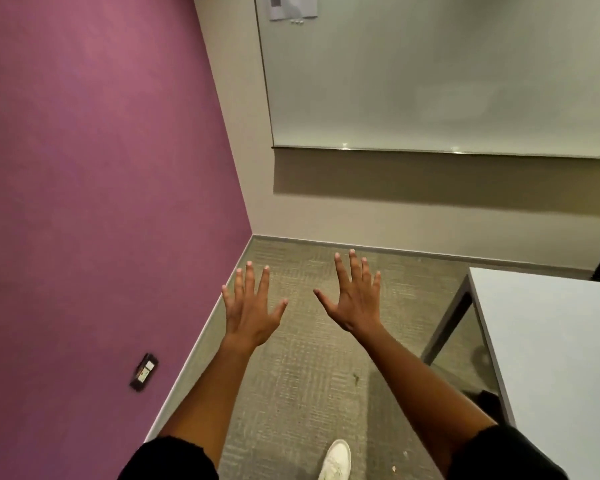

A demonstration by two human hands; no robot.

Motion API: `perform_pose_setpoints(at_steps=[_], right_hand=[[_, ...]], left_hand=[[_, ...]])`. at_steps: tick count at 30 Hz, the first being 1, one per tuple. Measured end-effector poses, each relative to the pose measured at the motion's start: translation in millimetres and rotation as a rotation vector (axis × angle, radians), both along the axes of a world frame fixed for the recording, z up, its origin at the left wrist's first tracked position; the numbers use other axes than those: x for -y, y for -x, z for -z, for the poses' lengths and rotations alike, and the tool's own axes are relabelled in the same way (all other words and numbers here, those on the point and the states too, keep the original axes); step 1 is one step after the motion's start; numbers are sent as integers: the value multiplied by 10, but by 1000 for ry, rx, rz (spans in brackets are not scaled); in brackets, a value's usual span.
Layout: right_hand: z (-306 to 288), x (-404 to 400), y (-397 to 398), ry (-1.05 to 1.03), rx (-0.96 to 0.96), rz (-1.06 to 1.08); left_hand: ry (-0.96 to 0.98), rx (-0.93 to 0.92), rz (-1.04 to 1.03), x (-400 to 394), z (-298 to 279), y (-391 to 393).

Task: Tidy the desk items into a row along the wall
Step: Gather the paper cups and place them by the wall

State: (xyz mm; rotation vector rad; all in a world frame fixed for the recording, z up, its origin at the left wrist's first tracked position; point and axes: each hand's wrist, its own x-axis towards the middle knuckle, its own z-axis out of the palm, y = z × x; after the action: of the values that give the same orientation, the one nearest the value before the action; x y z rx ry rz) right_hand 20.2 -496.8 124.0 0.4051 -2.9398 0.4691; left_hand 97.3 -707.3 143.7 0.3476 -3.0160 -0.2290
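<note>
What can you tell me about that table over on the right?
The table has a pale grey-white, smooth flat top, seemingly laminate. Only its near corner and left part show; the rest runs out of view. A grey, metal-looking leg slants down to the carpet. The visible part carries nothing, and neither hand touches it.

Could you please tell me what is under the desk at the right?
Under the desk, a grey leg, carpet and shadow show. The desktop hides whatever lies further beneath it.
</note>
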Motion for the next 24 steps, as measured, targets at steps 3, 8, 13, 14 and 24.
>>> perform_pose_setpoints(at_steps=[3,8,13,14,24], right_hand=[[-85,-117,769,6,-9,66],[-192,-373,1810,-14,-6,165],[-162,-724,2703,-28,1,302],[-143,-807,2889,-30,3,330],[-43,-1632,4846,-74,7,701]], left_hand=[[24,1,53,-64,-46,849],[0,-14,159,-288,-127,2176],[-15,-2,307,-638,-71,3388],[-17,-1,338,-716,-48,3644],[22,26,715,-1630,23,6389]])
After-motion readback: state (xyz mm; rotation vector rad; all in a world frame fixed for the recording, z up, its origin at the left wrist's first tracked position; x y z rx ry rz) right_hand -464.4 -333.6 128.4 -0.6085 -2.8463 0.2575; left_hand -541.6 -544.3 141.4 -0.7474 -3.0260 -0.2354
